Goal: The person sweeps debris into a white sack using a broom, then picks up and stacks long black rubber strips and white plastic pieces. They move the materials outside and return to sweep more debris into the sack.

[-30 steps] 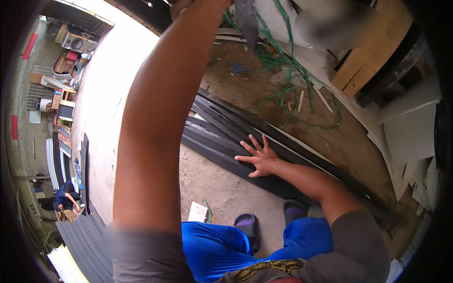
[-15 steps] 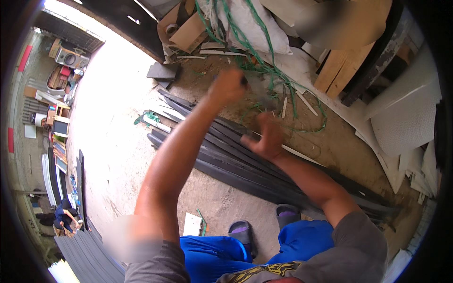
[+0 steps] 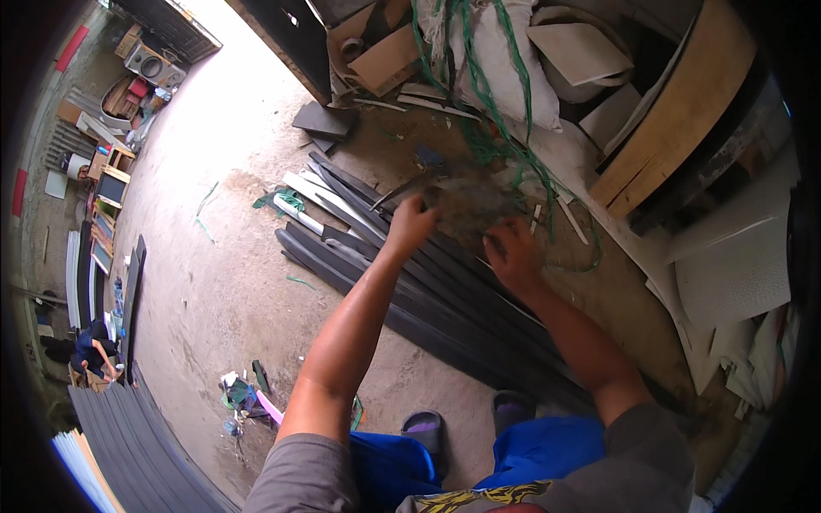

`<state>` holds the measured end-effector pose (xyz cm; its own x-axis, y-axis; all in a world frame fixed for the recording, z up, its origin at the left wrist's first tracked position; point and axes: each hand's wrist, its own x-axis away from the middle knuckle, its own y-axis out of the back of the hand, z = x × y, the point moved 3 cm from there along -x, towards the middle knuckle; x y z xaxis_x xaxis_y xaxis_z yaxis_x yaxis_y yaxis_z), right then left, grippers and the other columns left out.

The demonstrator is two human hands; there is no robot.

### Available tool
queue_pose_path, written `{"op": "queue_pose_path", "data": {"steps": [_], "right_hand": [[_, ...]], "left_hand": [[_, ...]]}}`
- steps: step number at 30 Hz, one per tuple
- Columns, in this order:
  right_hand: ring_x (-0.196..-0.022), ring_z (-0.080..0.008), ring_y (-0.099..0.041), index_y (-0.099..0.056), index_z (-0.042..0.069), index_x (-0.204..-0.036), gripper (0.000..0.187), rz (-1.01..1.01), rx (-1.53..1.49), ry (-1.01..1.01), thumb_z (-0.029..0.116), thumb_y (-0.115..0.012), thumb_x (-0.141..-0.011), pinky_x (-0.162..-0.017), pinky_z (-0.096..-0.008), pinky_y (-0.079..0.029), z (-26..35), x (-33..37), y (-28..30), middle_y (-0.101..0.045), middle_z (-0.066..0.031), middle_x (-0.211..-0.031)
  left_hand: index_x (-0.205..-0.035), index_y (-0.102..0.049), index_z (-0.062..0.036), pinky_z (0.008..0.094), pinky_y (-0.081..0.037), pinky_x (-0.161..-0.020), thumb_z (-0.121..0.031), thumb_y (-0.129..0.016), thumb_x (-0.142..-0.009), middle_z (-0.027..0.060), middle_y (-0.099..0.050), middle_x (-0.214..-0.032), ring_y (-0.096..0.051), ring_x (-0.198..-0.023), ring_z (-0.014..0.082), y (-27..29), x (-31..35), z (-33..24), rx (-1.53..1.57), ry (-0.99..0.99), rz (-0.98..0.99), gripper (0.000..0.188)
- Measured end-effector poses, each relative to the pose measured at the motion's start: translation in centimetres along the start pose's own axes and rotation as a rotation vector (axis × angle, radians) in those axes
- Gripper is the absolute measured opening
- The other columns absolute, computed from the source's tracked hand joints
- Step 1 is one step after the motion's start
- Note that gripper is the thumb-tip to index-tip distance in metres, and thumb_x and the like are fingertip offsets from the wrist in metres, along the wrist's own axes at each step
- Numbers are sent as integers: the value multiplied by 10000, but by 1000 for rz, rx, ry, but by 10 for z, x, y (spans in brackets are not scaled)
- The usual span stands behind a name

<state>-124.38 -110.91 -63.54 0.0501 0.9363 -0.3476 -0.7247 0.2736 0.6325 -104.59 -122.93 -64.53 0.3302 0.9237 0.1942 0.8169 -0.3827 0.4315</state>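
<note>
My left hand (image 3: 412,224) is closed above the far part of a bundle of long black strips (image 3: 445,299) on the ground. A thin dark piece (image 3: 395,197) shows beside its fingers; its kind is unclear. To the right, my right hand (image 3: 513,255) hangs over the bundle's far side, fingers bent but apart, with nothing plainly in them. Between the two hands lies a greyish blur (image 3: 475,201) that I cannot make out. A few white strips (image 3: 312,192) lie at the bundle's far left end, near a green-and-white tied piece (image 3: 291,202).
A white sack (image 3: 517,85) draped with green twine (image 3: 479,68) stands behind, near cardboard (image 3: 385,60). Wooden board (image 3: 676,111) and a bubble-wrap roll (image 3: 735,282) are at right. Small scraps (image 3: 244,398) lie front left. Another person (image 3: 96,352) crouches far left by stacked grey strips (image 3: 128,445).
My left hand has come down and nearer, over the bundle. My right hand has moved slightly right and nearer, its fingers now more bent. The whole view has shifted.
</note>
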Motion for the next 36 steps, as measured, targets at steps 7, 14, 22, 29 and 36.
{"op": "queue_pose_path", "data": {"steps": [7,14,22,29,36], "right_hand": [[-844,-341,-670,-670,92,-904,180,103,98,107,126,-738,-741,-740,-440,-543,-15,-26,-6,-439,-215,-1449],[-917,-345,-669,-674,114,-988,249,281,109,446,132,-704,-742,-766,-438,-549,-12,-40,-29,-555,-150,-1361],[-868,-349,-638,-620,42,-945,172,620,185,629,136,-635,-801,-723,-457,-533,0,-57,-56,-646,-157,-1132],[-799,-380,-631,-594,37,-849,116,414,21,197,129,-644,-800,-683,-462,-504,-39,-103,-81,-651,-145,-923],[-763,-369,-655,-628,24,-869,174,-96,-140,121,175,-675,-799,-678,-438,-497,-21,-316,6,-652,-199,-794]], "left_hand": [[-1046,-658,8,328,-462,-548,-258,-632,-834,75,-608,-791,-585,-673,170,-38,14,17,121,127,456,341],[-1023,-655,-3,323,-437,-477,-224,-584,-827,65,-597,-788,-586,-624,185,-41,1,68,208,289,597,303],[-1089,-648,-5,312,-475,-600,-239,-572,-863,57,-622,-901,-597,-748,156,-34,0,82,83,416,634,334],[-1441,-459,-105,525,-197,-1163,-340,-429,-1010,155,-407,-1507,-284,-1443,350,-33,1,125,-398,-183,-478,492],[-1248,-652,-223,524,-146,-1172,-381,-520,-954,21,-530,-1414,-334,-1415,301,-49,12,117,-660,-155,-398,359]]}}
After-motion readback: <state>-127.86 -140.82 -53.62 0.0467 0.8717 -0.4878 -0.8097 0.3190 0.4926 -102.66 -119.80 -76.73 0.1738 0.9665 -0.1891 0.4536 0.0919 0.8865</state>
